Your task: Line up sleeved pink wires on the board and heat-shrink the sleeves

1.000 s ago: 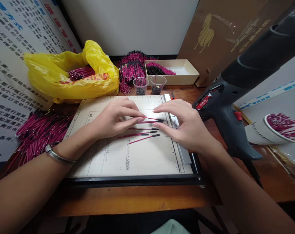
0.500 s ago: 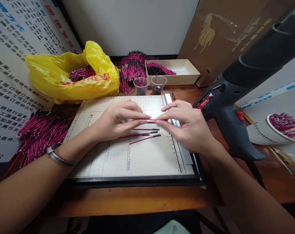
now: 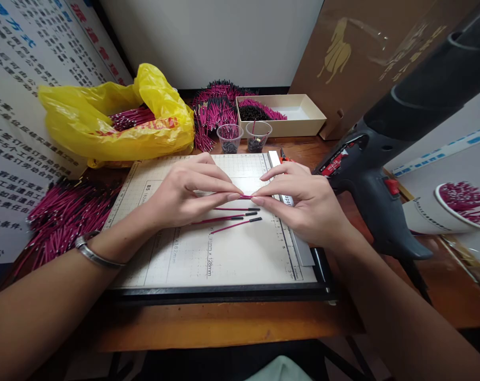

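A thin magenta wire (image 3: pixel 246 197) spans the small gap between my fingertips, above the paper trimmer board (image 3: pixel 240 254). My left hand (image 3: pixel 192 188) pinches one end between thumb and fingers. The other end is pinched by my right hand (image 3: pixel 303 198); both ends are hidden in the fingers. Just below, several magenta wires with black sleeved ends lie on the board, among them a front wire (image 3: pixel 235 226) set at a slant, black end to the right.
A heat gun (image 3: pixel 374 174) stands at the right, near a paper cup (image 3: pixel 426 211) of wires. Behind are two plastic cups (image 3: pixel 230 138), a cardboard tray (image 3: pixel 295 127) and a yellow bag (image 3: pixel 120 145). A wire heap (image 3: pixel 73 217) lies left.
My fingertips have come slightly closer together along the wire, with the pinch of both hands kept. The loose wires on the board lie as before.
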{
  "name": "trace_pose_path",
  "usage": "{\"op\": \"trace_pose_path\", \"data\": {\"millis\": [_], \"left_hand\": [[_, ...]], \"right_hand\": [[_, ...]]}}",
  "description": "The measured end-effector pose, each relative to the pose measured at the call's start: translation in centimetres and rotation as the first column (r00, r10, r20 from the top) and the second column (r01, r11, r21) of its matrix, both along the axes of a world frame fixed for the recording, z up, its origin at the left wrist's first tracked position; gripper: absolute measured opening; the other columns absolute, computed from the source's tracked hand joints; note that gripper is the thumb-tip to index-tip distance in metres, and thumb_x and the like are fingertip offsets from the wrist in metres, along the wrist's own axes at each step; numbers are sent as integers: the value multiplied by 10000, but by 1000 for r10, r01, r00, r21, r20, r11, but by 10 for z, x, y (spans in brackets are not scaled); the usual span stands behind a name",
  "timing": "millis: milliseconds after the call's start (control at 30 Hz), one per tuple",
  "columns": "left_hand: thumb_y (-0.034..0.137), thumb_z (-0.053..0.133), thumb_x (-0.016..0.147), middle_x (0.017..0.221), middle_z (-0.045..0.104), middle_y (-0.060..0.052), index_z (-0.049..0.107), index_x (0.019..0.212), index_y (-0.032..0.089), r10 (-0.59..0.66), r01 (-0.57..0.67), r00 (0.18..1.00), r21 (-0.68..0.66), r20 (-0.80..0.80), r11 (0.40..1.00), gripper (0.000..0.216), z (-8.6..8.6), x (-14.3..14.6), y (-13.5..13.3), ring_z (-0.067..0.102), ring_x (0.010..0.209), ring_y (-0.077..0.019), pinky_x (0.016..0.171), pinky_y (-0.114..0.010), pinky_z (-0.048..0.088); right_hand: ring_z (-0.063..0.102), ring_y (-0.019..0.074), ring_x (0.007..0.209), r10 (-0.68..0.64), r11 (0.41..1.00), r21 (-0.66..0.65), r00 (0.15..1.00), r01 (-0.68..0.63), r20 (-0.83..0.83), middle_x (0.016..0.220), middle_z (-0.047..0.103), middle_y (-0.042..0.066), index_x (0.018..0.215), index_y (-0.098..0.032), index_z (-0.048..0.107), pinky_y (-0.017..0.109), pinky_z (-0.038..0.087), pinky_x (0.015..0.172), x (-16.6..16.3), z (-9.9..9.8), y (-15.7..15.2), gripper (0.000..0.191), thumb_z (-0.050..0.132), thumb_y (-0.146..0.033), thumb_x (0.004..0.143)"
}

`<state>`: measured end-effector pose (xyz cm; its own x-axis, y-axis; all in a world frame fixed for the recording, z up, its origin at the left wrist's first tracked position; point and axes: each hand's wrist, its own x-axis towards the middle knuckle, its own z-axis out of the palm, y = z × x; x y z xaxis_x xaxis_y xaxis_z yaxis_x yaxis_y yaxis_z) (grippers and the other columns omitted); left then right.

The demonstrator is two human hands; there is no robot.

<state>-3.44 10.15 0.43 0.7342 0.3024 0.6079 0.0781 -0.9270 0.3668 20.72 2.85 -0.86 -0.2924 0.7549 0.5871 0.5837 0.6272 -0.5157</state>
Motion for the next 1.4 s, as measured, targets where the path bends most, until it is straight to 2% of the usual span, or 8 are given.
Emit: {"op": "trace_pose_path", "data": {"millis": [233, 400, 600, 700, 800, 933, 1167, 1400], "left_hand": [[197, 724, 993, 842, 826, -42, 843, 987, 158, -21, 21, 1000, 26, -8, 999, 126, 1, 2, 1, 648, 720, -128, 704, -249, 500], [222, 721, 993, 802, 807, -40, 834, 912, 154, 2, -2, 1000, -11, -6, 1000, 154, 0, -1, 2, 664, 695, -114, 670, -223, 504], [216, 720, 967, 810, 808, -27, 829, 836, 203, 53, -58, 998, -133, -41, 989, 172, 4, -4, -1, 670, 689, -129, 672, -257, 508], [307, 707, 992, 808, 813, -23, 848, 840, 237, 39, -57, 995, -200, -91, 978, 219, 8, -6, -1, 666, 678, -142, 672, -288, 506], [357, 704, 998, 801, 816, -20, 858, 847, 260, 27, -52, 993, -230, -113, 972, 237, 9, -8, 1, 666, 682, -150, 681, -301, 505], [321, 731, 961, 816, 820, -15, 860, 872, 253, 12, -49, 988, -238, -157, 970, 170, 7, -9, 3, 664, 705, -150, 690, -293, 493], [395, 628, 1005, 873, 802, -67, 833, 864, 181, 171, -196, 977, -217, -129, 956, 328, -1, -8, 7, 677, 812, -188, 765, -318, 502], [350, 654, 954, 833, 780, -51, 809, 822, 188, 200, -232, 965, -200, -166, 952, 261, -3, -7, 8, 654, 795, -187, 765, -329, 492]], "right_hand": [[716, 234, 954, -17, 1000, -11, 1000, 17, 7, 757, 771, -5, 824, -288, 823, 451, 513, 966, 4, 0, 1, 131, 744, -252, 922], [719, 241, 954, -39, 999, -15, 999, 39, -1, 812, 786, 15, 831, -271, 834, 448, 521, 939, 10, 0, 3, 106, 760, -243, 901], [716, 248, 971, -46, 997, -59, 999, 47, 25, 786, 776, 8, 819, -285, 833, 467, 515, 966, 11, 2, 3, 115, 755, -256, 899], [715, 241, 975, -26, 996, -86, 999, 29, 35, 755, 773, -8, 800, -294, 825, 457, 513, 972, 11, 3, 3, 133, 748, -258, 903], [714, 230, 977, 10, 997, -79, 999, -7, 36, 762, 778, -14, 803, -291, 824, 423, 524, 933, 12, 4, 4, 140, 743, -248, 908], [701, 231, 972, 37, 995, -90, 996, -30, 77, 784, 782, 1, 813, -277, 827, 434, 502, 936, 13, 4, 6, 142, 733, -259, 918], [639, 213, 933, -26, 989, -135, 973, 58, 227, 839, 738, 15, 825, -279, 833, 476, 371, 995, 10, -2, 4, 110, 765, -267, 911], [635, 226, 950, -48, 985, -151, 970, 86, 240, 865, 740, 17, 861, -271, 808, 467, 364, 992, 12, 3, 4, 45, 776, -280, 891]]}}
